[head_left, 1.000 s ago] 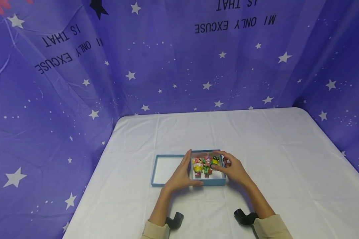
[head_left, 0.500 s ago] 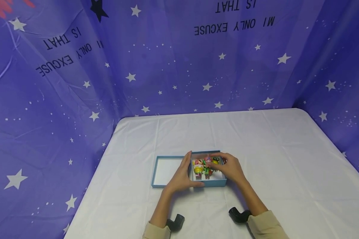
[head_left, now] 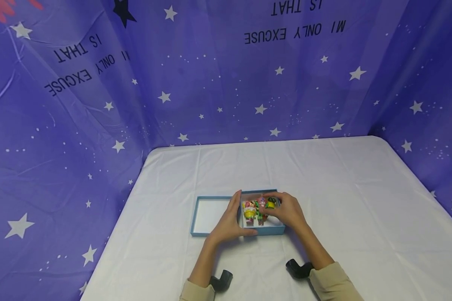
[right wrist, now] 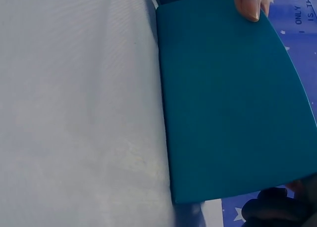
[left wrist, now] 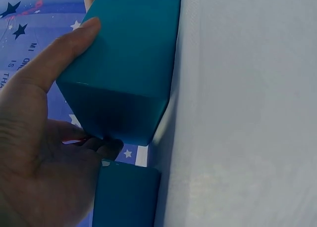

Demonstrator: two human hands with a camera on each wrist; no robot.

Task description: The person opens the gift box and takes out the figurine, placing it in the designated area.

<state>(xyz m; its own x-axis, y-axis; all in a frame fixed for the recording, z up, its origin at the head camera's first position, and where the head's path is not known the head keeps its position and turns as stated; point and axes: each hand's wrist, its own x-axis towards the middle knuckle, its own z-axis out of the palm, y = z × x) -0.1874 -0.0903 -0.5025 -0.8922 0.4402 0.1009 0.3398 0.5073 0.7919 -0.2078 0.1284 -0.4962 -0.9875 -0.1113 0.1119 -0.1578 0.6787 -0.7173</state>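
At the lower edge of the head view are two tan sleeves point(head_left: 335, 284), with a black fitting point(head_left: 221, 281) at each wrist. Above them, just below the centre of the frame, the left hand point(head_left: 225, 225) grips the left end of a blue box point(head_left: 272, 230), thumb along its near wall and fingers along its left wall. The right hand point(head_left: 291, 212) reaches over the box from the right, thumb and forefinger on either side of a pink toy point(head_left: 262, 201); I cannot tell whether they pinch it. Also in the box are a yellow toy point(head_left: 250, 214) at left, a green toy point(head_left: 261, 220) near the middle, partly hidden, and a goggled toy point(head_left: 271, 204) at right. The lid point(head_left: 210, 215) lies just left of the box, white inside facing up. A white cloth covers the desk point(head_left: 331, 175). Across the top hangs a purple curtain point(head_left: 218, 121) with stars and upside-down lettering.
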